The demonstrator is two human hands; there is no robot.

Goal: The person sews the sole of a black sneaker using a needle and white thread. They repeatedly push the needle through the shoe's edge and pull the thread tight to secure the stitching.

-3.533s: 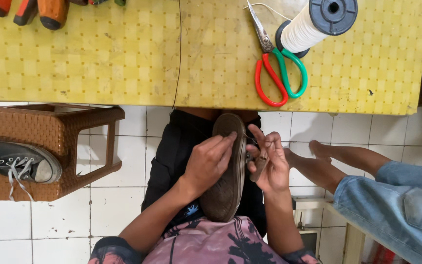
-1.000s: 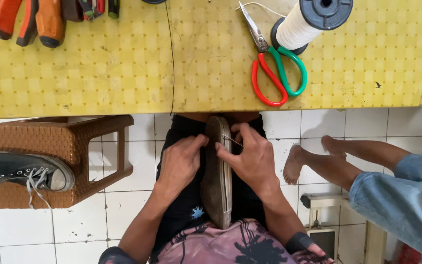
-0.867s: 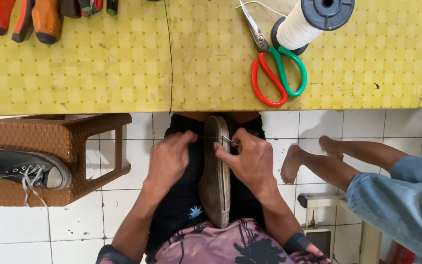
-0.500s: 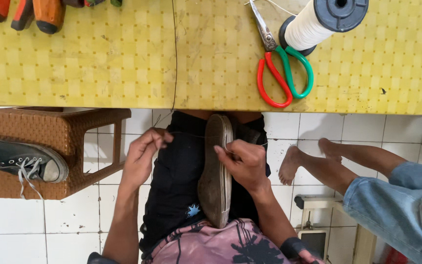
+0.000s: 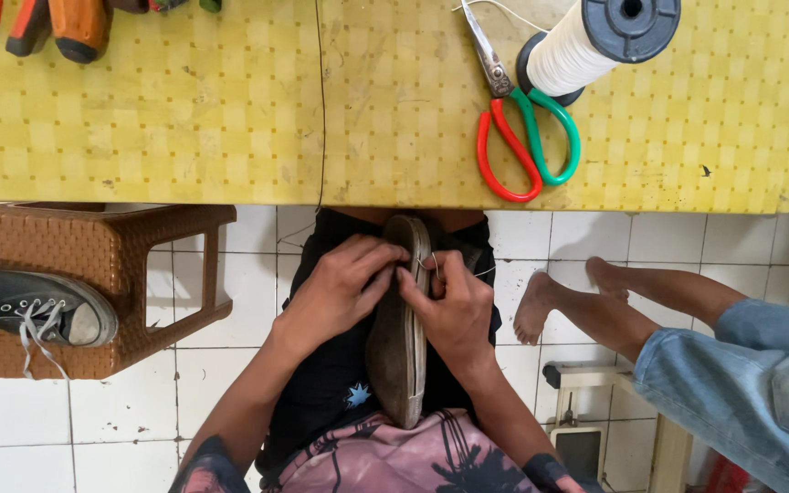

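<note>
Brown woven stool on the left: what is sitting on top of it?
A dark lace-up sneaker with white laces lies on the brown woven stool. Its heel runs out of view, and the seat beneath it is hidden.

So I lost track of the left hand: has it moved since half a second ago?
Yes. The left hand came in from beside the lap onto the shoe, toward the right hand.

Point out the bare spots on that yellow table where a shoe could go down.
On the yellow table, the broad stretch between the orange-handled tools and the scissors lies bare, crossed only by a thin thread. Right of the white thread spool is another free patch. Around scissors and spool it is crowded.
</note>
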